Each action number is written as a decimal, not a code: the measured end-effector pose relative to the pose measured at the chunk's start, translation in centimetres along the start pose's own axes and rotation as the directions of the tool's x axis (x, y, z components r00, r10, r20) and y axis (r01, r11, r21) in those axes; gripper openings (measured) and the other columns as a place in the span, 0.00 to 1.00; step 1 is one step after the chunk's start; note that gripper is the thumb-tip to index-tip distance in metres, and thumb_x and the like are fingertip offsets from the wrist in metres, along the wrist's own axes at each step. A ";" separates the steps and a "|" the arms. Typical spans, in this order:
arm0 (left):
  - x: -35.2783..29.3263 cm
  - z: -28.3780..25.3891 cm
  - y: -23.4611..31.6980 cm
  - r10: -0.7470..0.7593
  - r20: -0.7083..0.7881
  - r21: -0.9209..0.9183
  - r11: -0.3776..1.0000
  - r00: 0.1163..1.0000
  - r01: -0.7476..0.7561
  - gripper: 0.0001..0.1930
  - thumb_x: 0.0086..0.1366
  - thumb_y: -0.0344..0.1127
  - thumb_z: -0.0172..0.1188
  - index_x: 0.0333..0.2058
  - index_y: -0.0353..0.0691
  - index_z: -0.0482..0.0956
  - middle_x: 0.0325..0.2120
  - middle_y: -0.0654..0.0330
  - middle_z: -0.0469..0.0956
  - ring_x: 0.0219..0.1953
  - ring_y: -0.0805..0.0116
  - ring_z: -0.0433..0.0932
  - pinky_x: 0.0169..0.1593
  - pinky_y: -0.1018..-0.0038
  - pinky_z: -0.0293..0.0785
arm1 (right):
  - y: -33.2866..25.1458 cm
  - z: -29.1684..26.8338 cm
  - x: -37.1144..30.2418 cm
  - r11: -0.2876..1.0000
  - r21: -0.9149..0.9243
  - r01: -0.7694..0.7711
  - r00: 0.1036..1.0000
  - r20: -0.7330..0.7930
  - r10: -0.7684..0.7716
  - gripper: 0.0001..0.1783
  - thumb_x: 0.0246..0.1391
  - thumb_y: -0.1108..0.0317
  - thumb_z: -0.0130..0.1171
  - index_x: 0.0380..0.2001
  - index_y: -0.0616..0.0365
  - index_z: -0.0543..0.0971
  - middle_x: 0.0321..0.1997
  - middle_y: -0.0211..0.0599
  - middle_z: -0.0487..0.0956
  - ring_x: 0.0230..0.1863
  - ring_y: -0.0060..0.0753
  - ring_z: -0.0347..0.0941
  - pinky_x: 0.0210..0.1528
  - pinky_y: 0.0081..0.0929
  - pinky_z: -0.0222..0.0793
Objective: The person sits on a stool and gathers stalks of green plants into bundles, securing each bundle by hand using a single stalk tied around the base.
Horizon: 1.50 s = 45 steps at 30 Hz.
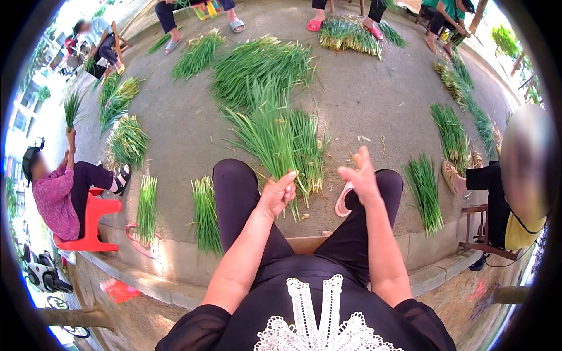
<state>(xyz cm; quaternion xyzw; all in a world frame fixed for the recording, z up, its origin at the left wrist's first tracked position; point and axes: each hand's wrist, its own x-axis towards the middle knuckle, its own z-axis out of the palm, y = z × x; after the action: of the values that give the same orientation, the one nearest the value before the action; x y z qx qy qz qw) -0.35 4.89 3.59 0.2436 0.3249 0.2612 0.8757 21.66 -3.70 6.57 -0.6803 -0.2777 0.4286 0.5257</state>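
Observation:
My left hand [277, 196], between my knees, is closed round the pale stem ends of a bunch of garlic chives [267, 137]. The long green leaves fan out away from me. To its right, my right hand [363, 178] is raised over my right thigh, fingers and thumb apart, holding nothing. Just beyond the held bunch lies a big heap of chives [257, 67] on the ground. A smaller pile of chives [310, 152] lies right of the held bunch, partly covered by it.
Neat chive bundles lie near my left knee [206, 215] and beyond my right knee [424, 196]. Seated people with more chives ring the paved ground [374, 82]. At left, one person on a red plastic stool [93, 219] holds up a bunch. A raised kerb [170, 289] runs below me.

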 end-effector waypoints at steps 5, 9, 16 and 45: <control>0.1 0.5 -0.6 -0.045 0.023 0.077 0.996 0.999 0.043 0.07 0.57 0.36 0.58 0.32 0.45 0.69 0.13 0.73 0.63 0.12 0.83 0.59 0.16 0.84 0.54 | 2.4 4.4 -2.1 0.977 -0.005 -0.212 0.922 0.331 0.202 0.32 0.53 0.54 0.53 0.55 0.65 0.62 0.36 0.33 0.73 0.27 0.21 0.69 0.31 0.20 0.69; -0.3 1.3 -1.2 -0.142 0.015 0.243 0.961 0.990 0.134 0.06 0.58 0.35 0.57 0.29 0.43 0.69 0.11 0.72 0.62 0.11 0.82 0.58 0.14 0.84 0.52 | 2.0 5.9 -2.0 0.953 0.143 -0.267 0.942 0.246 0.227 0.28 0.54 0.51 0.51 0.50 0.63 0.68 0.32 0.32 0.75 0.28 0.22 0.70 0.33 0.22 0.69; 0.1 0.8 -2.0 -0.146 -0.015 0.365 0.920 0.989 0.142 0.12 0.61 0.42 0.54 0.34 0.39 0.72 0.11 0.72 0.60 0.11 0.82 0.57 0.14 0.83 0.52 | 3.6 5.5 -1.2 0.912 0.303 -0.278 0.951 0.218 0.218 0.18 0.53 0.52 0.52 0.28 0.59 0.74 0.24 0.30 0.74 0.26 0.23 0.70 0.31 0.24 0.68; 0.0 0.6 -1.5 -0.128 -0.003 0.367 0.922 0.992 0.120 0.12 0.63 0.41 0.50 0.38 0.38 0.73 0.09 0.71 0.60 0.09 0.82 0.52 0.13 0.82 0.48 | -1.3 7.4 -0.3 0.937 0.254 -0.239 0.968 0.136 0.210 0.12 0.50 0.60 0.58 0.23 0.56 0.72 0.14 0.22 0.66 0.11 0.11 0.57 0.09 0.13 0.48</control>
<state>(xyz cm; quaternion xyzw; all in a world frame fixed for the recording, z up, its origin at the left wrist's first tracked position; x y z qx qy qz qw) 0.54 3.59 3.13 0.3843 0.3735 0.1375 0.8330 15.16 -0.05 7.36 -0.6062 -0.1654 0.5551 0.5450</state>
